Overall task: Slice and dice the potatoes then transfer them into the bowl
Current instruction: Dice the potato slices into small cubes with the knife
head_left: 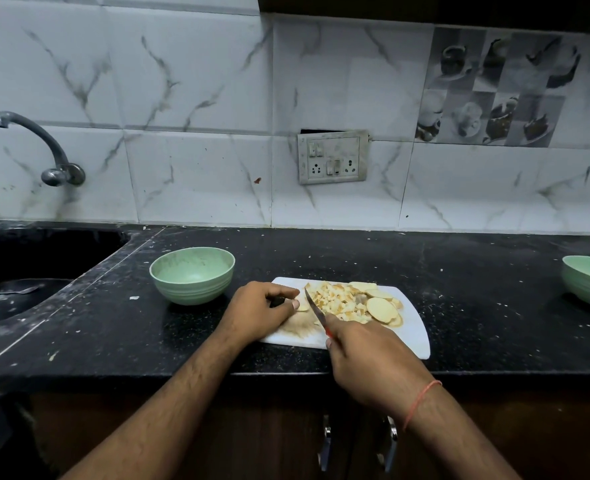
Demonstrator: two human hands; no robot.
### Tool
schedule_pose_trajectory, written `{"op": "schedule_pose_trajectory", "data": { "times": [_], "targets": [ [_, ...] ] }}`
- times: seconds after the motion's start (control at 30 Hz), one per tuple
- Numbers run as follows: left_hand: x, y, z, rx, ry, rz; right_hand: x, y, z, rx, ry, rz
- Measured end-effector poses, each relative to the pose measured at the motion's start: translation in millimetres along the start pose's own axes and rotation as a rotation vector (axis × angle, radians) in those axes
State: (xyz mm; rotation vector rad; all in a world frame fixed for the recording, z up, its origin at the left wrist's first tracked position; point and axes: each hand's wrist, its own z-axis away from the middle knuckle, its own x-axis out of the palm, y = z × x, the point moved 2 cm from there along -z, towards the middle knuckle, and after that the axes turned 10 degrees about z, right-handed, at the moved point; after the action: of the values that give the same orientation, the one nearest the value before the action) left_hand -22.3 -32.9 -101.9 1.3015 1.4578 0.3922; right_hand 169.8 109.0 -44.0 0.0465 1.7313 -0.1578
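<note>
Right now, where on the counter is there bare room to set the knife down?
Bare counter lies between the board and the right bowl, and behind the board toward the wall. A smaller patch sits in front of the left bowl. The board itself is crowded: diced potato, slices, both hands, left and right, with the knife.

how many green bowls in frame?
2. One pale green round bowl stands on the black counter, left of the white cutting board. The second pale green bowl is at the right edge, partly cropped. More could lie outside view.
</note>
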Motion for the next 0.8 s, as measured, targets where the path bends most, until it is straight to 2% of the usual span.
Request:
{"op": "schedule_pose_trajectory", "data": {
  "times": [0.17,0.33,0.57,0.8],
  "targets": [
    [-3,-2,0,-0.101,0.113,0.104,3,-1,-1,-0.001,-0.028,0.012],
    [-2,0,1,-0.131,0.093,0.040,5,-4,-6,-0.016,-0.044,0.028],
    [-3,-1,2,-0.082,0.027,-0.016,6,-1,-11,-0.023,-0.025,0.042],
    [-4,1,4,-0.117,0.073,0.071,5,0,-8,-0.013,-0.009,0.032]
  ]
}}
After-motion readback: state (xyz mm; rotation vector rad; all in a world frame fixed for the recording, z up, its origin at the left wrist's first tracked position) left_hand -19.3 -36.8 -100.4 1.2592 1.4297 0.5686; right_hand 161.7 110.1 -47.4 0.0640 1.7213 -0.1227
